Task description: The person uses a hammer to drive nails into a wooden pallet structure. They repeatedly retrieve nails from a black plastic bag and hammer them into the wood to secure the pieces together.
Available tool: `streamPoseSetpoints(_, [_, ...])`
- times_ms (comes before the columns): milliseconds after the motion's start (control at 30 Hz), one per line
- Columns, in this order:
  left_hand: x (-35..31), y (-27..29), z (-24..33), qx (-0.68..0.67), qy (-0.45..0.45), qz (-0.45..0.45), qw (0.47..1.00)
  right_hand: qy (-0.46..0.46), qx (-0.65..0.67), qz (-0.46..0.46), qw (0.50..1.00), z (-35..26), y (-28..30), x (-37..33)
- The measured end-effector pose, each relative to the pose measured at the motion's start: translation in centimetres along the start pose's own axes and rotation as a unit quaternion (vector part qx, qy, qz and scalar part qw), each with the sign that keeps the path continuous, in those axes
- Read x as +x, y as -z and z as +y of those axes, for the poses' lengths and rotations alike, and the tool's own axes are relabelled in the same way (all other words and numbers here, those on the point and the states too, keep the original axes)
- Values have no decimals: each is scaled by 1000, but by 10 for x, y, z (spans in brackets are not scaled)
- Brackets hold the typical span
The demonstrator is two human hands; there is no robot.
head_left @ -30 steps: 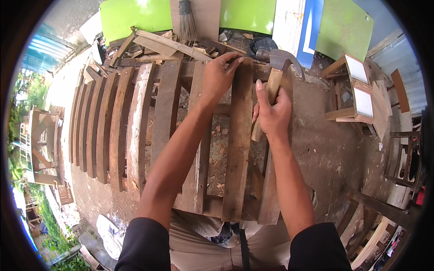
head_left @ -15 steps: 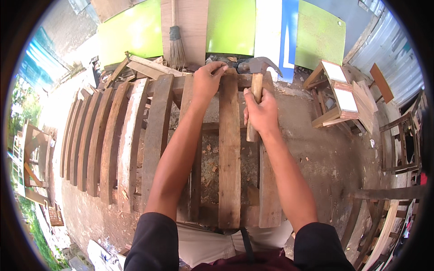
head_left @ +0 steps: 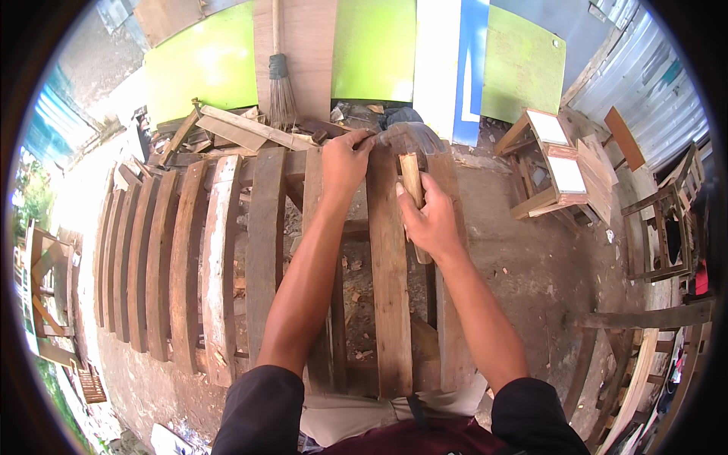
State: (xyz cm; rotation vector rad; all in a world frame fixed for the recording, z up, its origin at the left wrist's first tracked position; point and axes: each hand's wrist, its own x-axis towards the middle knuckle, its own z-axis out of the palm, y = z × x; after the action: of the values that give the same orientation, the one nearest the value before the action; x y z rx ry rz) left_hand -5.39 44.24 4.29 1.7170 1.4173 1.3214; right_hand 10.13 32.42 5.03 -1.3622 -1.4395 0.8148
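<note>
At the far end of the slatted wooden frame (head_left: 262, 265), the hammer (head_left: 412, 178) has shifted: its metal head (head_left: 409, 138), sharp and farther to the right 0.5 seconds ago, is now a blur just beside the fingertips of the left hand (head_left: 346, 163). The striking side points left, at the far end of a brown slat (head_left: 390, 296); whether it touches the wood or hangs just above it, I cannot tell. The right hand (head_left: 431, 218) is wrapped around the wooden handle (head_left: 422, 255), whose butt end points to the near side. The left hand keeps nearly the same spot by the slat's far end, its fingers drawn narrow; whether a nail or anything else small is pinched there is too fine to make out.

The blur suggests a quick swing, so I judge that the work on this slat is passing from lining up to striking, though no mark of a blow shows. With the head so close, the fingertips seem exposed.

To the left, a white-streaked slat (head_left: 220, 258) lies among plainer ones, with gaps between. On the far side, a heap of wood scraps (head_left: 243, 127) and a broom (head_left: 280, 91) sit before 3 green panels (head_left: 201, 61).
</note>
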Motion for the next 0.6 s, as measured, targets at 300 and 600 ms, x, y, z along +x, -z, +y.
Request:
streamPoseSetpoints(300, [0, 2, 8, 7, 0, 1, 1000, -79, 79, 17, 994, -13, 1, 15])
streamPoseSetpoints(600, [0, 2, 10, 5, -3, 2, 1000, -15, -94, 7, 995, -52, 15, 49])
